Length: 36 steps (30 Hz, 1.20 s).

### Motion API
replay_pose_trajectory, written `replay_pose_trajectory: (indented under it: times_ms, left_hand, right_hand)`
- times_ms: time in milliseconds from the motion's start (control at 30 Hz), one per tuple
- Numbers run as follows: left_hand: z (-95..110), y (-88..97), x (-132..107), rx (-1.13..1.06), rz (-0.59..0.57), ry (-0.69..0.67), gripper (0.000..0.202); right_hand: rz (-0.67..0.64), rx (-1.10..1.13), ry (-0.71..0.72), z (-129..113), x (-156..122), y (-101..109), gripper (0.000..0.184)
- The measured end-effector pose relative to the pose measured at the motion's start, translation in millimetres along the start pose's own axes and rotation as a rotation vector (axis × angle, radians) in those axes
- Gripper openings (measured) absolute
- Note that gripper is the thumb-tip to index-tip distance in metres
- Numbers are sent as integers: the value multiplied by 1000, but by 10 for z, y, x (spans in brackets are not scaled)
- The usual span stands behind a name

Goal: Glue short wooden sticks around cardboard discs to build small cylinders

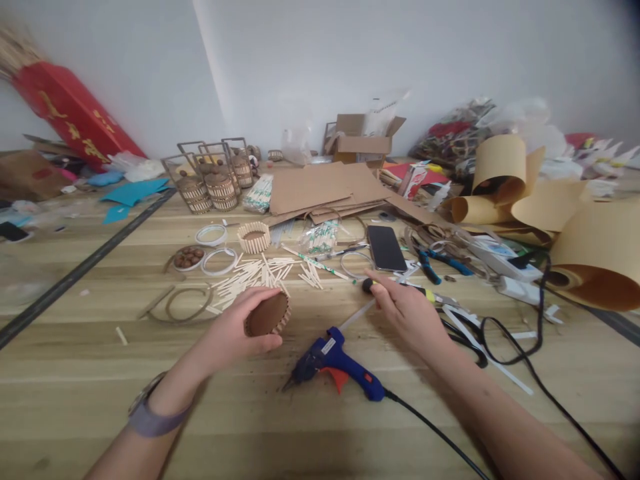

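Observation:
My left hand (240, 327) is closed round the side of a small round stick-walled basket (269, 315), tilted so its flat brown cardboard face and notched rim show. My right hand (407, 310) is closed over a black-and-yellow-handled tool (369, 285); the black end sticks out by the thumb, and the palm hides the middle. Between the hands lies a blue hot glue gun (345, 363) with a red trigger and a glue stick (357, 313) in its back. Beyond my left hand are loose wooden sticks (255, 277) and a similar stick-walled ring (253, 238).
Tape rolls (219, 261), a bowl of brown balls (189, 257), and a phone (387, 248) lie farther back. Blue-handled pliers (430, 267) and a black cable (540, 333) are right. Cardboard sheets (320, 190), little lanterns (220, 190) and paper rolls (600, 247) stand behind.

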<state>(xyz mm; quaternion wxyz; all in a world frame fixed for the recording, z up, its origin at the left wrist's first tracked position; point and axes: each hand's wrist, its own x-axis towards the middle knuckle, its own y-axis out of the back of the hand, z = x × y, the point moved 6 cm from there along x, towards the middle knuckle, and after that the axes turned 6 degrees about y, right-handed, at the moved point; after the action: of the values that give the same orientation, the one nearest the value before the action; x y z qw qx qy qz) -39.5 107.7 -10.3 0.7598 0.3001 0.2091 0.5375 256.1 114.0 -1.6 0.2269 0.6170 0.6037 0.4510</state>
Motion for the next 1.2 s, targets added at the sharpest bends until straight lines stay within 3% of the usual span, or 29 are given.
replay_pose_trajectory:
  times_ms: [67,233,367,500,600,667,800,867,967,1067,1133,1200]
  left_hand:
    - [-51,-3,1,18,-4,-11,69]
    - [-75,9,-13,40,-18,-82,68]
    - [-50,-25,-33,61,-24,-150,71]
    - [-63,-95,-49,123,-59,-181,85]
    - [-76,-148,-72,176,-151,-205,89]
    - [-75,-159,-81,202,-184,-205,92]
    - [-49,-125,-49,316,-44,-66,99]
    - [-9,-147,-46,466,30,14,91]
    - [47,-232,-74,659,45,56,75]
    - [76,-314,-123,647,-21,-65,57]
    - [90,-351,-159,583,-83,-196,68]
    - [73,-340,-165,539,-72,-238,76]
  right_hand:
    - [-113,-104,-4,-87,-48,-16,35]
    - [-688,-56,30,-365,-351,-365,28]
    - [-743,-12,29,-464,-429,-462,23]
    - [-795,114,3,-456,-452,-337,17]
    - [-720,166,26,-458,-434,-102,19]
    - [-552,174,74,-481,-379,89,21]
    - [-208,178,170,-524,-280,331,19]
    - [-130,204,180,-496,-254,305,18]
    - [-135,289,63,-332,-248,107,27]
    - [-163,349,-96,-148,-291,-107,41]
    - [-165,381,-169,-88,-321,-190,46]
    - [-176,425,-197,-95,-330,-233,47]
